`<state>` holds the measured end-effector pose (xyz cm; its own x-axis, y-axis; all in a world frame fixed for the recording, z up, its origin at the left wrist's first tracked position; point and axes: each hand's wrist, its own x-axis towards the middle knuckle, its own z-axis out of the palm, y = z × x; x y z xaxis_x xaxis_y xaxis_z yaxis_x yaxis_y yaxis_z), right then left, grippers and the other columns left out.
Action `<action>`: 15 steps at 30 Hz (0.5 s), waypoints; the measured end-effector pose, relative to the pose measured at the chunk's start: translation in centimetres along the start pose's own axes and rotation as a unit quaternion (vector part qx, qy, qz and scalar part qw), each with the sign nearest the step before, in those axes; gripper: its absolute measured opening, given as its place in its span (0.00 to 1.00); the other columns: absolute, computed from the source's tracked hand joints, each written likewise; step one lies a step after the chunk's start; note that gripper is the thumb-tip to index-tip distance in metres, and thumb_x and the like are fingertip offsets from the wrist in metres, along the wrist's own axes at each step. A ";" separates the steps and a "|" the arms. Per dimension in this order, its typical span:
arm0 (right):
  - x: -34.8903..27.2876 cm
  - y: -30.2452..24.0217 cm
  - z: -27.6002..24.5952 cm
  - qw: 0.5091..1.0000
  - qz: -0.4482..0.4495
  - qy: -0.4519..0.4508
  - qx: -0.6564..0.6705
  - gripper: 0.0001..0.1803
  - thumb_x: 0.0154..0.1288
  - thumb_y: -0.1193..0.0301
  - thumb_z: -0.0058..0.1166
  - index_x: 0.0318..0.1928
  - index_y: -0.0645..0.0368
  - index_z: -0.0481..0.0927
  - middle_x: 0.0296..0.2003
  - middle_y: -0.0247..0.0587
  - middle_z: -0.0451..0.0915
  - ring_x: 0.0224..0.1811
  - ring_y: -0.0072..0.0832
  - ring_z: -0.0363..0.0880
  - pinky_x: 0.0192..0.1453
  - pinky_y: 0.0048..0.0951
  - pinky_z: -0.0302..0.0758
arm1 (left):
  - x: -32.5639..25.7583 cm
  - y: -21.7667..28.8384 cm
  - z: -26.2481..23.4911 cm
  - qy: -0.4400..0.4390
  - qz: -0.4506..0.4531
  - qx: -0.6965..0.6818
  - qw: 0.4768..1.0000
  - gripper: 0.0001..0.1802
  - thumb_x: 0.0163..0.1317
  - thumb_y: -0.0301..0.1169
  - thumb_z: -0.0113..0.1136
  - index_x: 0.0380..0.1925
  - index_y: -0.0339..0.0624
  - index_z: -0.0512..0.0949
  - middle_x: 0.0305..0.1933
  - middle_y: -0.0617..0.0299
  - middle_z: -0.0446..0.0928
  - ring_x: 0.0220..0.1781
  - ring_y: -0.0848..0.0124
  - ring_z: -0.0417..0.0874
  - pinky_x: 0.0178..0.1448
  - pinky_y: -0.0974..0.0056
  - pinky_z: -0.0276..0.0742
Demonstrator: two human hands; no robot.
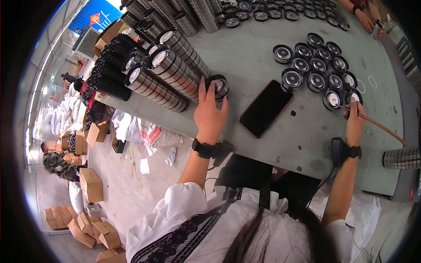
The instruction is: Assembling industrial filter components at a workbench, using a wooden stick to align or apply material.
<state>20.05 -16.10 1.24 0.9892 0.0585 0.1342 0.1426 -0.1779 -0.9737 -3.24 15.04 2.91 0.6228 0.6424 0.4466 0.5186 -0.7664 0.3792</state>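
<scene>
My left hand (209,115) has its fingers and thumb around a round black-rimmed metal lid (219,86), close beside the tall stacks. My right hand (355,120) is closed round a thin brown stick (381,126), whose near-left end meets a black-rimmed disc with a pale centre (333,99). The fingertips of that hand also lie at another such disc (352,95); whether they grip it is hard to see. A loose cluster of similar lids (316,80) spreads out just beyond. Between my hands lies a black phone (266,108), its screen dark.
Leaning stacks of metal rings (175,72) and black parts (109,72) crowd the left of the grey table (245,57). More lids (275,13) line its far edge. A ring stack (401,158) lies at right. Another person's hands (368,22) work at far right. Cardboard boxes (91,184) stand on the floor.
</scene>
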 end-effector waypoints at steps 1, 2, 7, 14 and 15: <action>0.1 0.0 0.1 1.000 0.000 0.006 0.005 0.18 0.68 0.60 0.51 0.31 0.63 0.78 0.18 0.29 0.70 0.21 0.16 0.66 0.27 0.20 0.62 | 0.0 -0.1 0.0 0.016 0.020 0.004 1.000 0.30 0.54 0.35 0.62 0.59 0.47 0.69 0.67 0.59 0.65 0.46 0.59 0.81 0.43 0.60 0.78; 0.1 0.1 0.0 1.000 0.004 0.007 0.004 0.18 0.68 0.60 0.51 0.31 0.63 0.78 0.18 0.29 0.70 0.21 0.16 0.66 0.27 0.20 0.62 | -0.1 -0.3 0.1 0.012 0.021 0.004 1.000 0.30 0.54 0.35 0.62 0.59 0.47 0.69 0.67 0.59 0.65 0.46 0.59 0.81 0.43 0.60 0.78; 0.0 -0.3 0.2 0.999 0.008 0.005 0.032 0.17 0.68 0.60 0.52 0.30 0.63 0.78 0.18 0.29 0.70 0.21 0.16 0.66 0.27 0.20 0.61 | 0.3 -1.1 -0.4 -0.033 0.069 0.049 0.996 0.30 0.54 0.35 0.62 0.59 0.52 0.69 0.68 0.61 0.63 0.28 0.63 0.82 0.34 0.63 0.78; -0.4 -1.1 0.1 0.999 0.009 -0.004 0.037 0.17 0.68 0.61 0.52 0.29 0.63 0.78 0.18 0.29 0.70 0.22 0.16 0.66 0.27 0.20 0.61 | -0.3 -0.6 -0.8 -0.088 0.071 0.100 0.989 0.35 0.53 0.36 0.63 0.62 0.49 0.64 0.69 0.57 0.60 0.43 0.56 0.82 0.41 0.59 0.79; -0.6 -1.3 0.0 0.999 0.008 -0.007 0.037 0.17 0.68 0.60 0.52 0.29 0.63 0.78 0.18 0.29 0.70 0.22 0.16 0.66 0.27 0.20 0.61 | -0.2 -0.6 -1.0 -0.100 0.059 0.073 0.991 0.36 0.53 0.35 0.64 0.63 0.48 0.64 0.70 0.55 0.60 0.46 0.55 0.81 0.42 0.58 0.79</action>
<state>19.31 -15.88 2.44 0.9908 0.0705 0.1159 0.1230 -0.1062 -0.9867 -4.32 15.36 3.41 0.7800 0.5460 0.3059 0.5057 -0.8378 0.2059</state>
